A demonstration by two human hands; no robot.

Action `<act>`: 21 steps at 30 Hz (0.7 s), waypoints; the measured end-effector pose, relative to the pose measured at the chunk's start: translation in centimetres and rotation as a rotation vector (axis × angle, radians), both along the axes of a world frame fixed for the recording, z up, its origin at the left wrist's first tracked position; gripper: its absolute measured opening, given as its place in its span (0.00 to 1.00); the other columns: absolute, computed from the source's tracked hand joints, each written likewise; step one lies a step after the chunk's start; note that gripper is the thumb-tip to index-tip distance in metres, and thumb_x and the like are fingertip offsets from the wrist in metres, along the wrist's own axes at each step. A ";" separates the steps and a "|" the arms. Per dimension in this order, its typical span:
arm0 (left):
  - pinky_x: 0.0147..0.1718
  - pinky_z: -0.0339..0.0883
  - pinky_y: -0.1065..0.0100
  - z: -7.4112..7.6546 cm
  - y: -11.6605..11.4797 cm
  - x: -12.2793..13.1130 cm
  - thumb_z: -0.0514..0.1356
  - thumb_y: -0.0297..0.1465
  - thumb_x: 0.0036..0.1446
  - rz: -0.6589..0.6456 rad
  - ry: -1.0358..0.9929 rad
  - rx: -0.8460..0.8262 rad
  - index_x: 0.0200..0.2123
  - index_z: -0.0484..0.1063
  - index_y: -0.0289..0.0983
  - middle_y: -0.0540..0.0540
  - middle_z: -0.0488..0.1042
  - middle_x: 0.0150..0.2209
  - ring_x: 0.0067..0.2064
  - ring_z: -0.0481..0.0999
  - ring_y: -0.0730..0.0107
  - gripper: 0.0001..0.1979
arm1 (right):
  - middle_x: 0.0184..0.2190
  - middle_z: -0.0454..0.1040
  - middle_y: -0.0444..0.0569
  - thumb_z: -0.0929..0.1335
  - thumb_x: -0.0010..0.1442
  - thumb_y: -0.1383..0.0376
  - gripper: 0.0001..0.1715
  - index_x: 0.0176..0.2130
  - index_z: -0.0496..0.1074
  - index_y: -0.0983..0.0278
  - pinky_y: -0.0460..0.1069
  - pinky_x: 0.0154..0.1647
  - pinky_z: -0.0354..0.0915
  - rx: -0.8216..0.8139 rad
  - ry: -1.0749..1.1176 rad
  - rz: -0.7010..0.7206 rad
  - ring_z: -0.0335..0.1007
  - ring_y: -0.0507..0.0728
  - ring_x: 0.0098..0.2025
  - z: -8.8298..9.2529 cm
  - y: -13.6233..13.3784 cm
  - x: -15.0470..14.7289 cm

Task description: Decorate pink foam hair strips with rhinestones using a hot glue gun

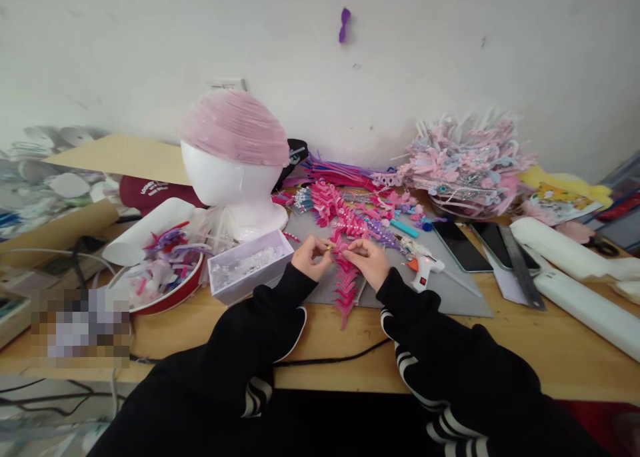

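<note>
A long pink chenille-stem piece (346, 287), shaped like a feathered spine, lies over the grey mat (380, 297) with its tip toward me. My left hand (314, 257) pinches its upper end from the left, a small gold-coloured spot showing at the fingers. From the other side, my right hand (367, 260) closes thumb and fingers on the same end. Whatever is between the fingertips is too small to make out. Beyond my hands sit more pink chenille pieces (330, 207) with beads. A white and orange glue gun (425, 267) rests right of my right hand.
Left of my hands stand a white box of clear pieces (250, 264) and a red-rimmed bowl (170, 302) of scraps. A white mannequin head (225, 190) with a pink cap rises behind. Phones (463, 246), a metal ruler (523, 270) and white rolls (575, 250) lie right.
</note>
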State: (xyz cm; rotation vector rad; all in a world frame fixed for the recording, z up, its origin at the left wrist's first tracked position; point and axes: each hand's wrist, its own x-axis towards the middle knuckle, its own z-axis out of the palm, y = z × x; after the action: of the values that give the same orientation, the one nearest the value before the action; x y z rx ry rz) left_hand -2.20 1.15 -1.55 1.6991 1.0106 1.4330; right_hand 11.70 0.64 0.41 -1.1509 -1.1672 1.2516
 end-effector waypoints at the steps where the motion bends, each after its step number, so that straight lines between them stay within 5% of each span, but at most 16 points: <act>1: 0.32 0.65 0.69 0.0 0.0 0.0 0.54 0.29 0.46 -0.010 0.014 0.004 0.25 0.55 0.36 0.45 0.69 0.32 0.27 0.69 0.78 0.07 | 0.19 0.68 0.40 0.70 0.35 0.63 0.12 0.22 0.63 0.63 0.46 0.29 0.60 0.009 -0.009 0.010 0.63 0.49 0.24 -0.1 0.0 0.0; 11: 0.30 0.63 0.71 -0.4 0.9 -0.6 0.56 0.33 0.47 0.031 0.080 -0.116 0.36 0.64 0.35 0.48 0.68 0.29 0.28 0.68 0.76 0.12 | 0.25 0.72 0.44 0.69 0.38 0.64 0.11 0.26 0.67 0.64 0.47 0.33 0.62 0.004 -0.040 0.018 0.67 0.50 0.28 -0.6 0.0 0.0; 17: 0.16 0.56 0.73 -0.5 1.2 0.2 0.50 0.32 0.51 -0.058 -0.197 -0.438 0.21 0.58 0.37 0.54 0.61 0.16 0.14 0.61 0.79 0.09 | 0.20 0.70 0.42 0.69 0.38 0.63 0.12 0.28 0.70 0.64 0.46 0.26 0.59 -0.038 -0.053 0.005 0.63 0.49 0.23 -0.3 0.0 -0.1; 21: 0.16 0.57 0.74 0.5 0.8 0.9 0.54 0.31 0.49 -0.075 -0.356 -0.822 0.20 0.55 0.37 0.55 0.63 0.14 0.14 0.63 0.78 0.10 | 0.21 0.69 0.41 0.69 0.38 0.60 0.11 0.25 0.71 0.65 0.46 0.25 0.57 -0.048 -0.015 -0.010 0.60 0.48 0.22 -0.3 0.0 0.0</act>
State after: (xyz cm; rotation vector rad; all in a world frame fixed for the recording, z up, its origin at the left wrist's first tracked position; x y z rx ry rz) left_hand -1.34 1.90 -1.05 0.8431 1.1032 1.0024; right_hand 11.68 0.67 0.11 -1.2018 -1.1462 1.2723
